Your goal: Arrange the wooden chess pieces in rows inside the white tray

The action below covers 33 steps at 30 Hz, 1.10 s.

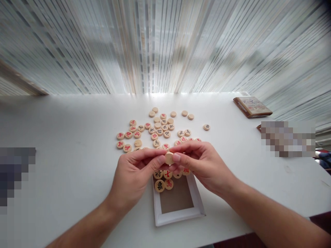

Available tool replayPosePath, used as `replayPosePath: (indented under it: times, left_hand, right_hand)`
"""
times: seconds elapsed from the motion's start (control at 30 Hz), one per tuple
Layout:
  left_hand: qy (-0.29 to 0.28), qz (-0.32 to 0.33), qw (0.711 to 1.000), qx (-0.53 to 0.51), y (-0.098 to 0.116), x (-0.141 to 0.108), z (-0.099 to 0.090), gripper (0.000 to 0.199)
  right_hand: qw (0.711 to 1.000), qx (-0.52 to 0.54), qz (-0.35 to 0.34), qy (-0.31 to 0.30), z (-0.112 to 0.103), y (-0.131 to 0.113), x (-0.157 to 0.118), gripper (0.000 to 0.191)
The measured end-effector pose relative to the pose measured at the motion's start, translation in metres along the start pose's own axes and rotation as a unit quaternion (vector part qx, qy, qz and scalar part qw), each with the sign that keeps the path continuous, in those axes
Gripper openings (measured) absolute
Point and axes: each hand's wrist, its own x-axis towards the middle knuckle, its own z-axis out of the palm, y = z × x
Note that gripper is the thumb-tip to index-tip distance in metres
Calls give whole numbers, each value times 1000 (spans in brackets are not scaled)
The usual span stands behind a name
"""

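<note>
Between the fingertips of my left hand (137, 172) and my right hand (204, 165) is a round wooden piece (169, 158), its plain side showing. Both hands pinch it, above the far part of a white box tray (178, 216). Inside the tray lie several character pieces, among them a black-marked piece (159, 186) and a red-marked piece (169, 184) in the nearest row. The tray's far end is hidden behind my hands. Beyond them, many loose pieces (159, 132) with red or black characters, some blank side up, are scattered on the white table (77, 137).
A flat brown-edged box (253, 106) lies at the back right, with another object partly blurred out (287, 137) in front of it. A blurred-out dark shape (15, 172) is at the left edge. Striped curtains (165, 44) hang behind the table.
</note>
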Motion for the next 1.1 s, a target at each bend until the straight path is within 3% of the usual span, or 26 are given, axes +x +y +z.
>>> replayPosePath:
  times: [0.2, 0.43, 0.67, 0.8, 1.1]
  left_hand:
    - [-36, -51, 996, -56, -4, 3, -2, 17]
    - [-38, -1, 999, 8, 2, 0, 0, 23]
    - [-35, 135, 977, 160, -4, -4, -3, 21]
    - [-40, 133, 977, 163, -4, -3, -4, 32]
    - [-28, 143, 975, 168, -2, -2, -4, 25]
  right_hand:
    - [999, 6, 27, 15, -1, 0, 1, 27]
    - [998, 21, 53, 14, 0, -1, 1, 33]
    - [997, 37, 62, 0, 1, 3, 0, 32]
    - [999, 22, 47, -10, -1, 1, -1, 27]
    - [998, 37, 49, -7, -1, 1, -1, 32]
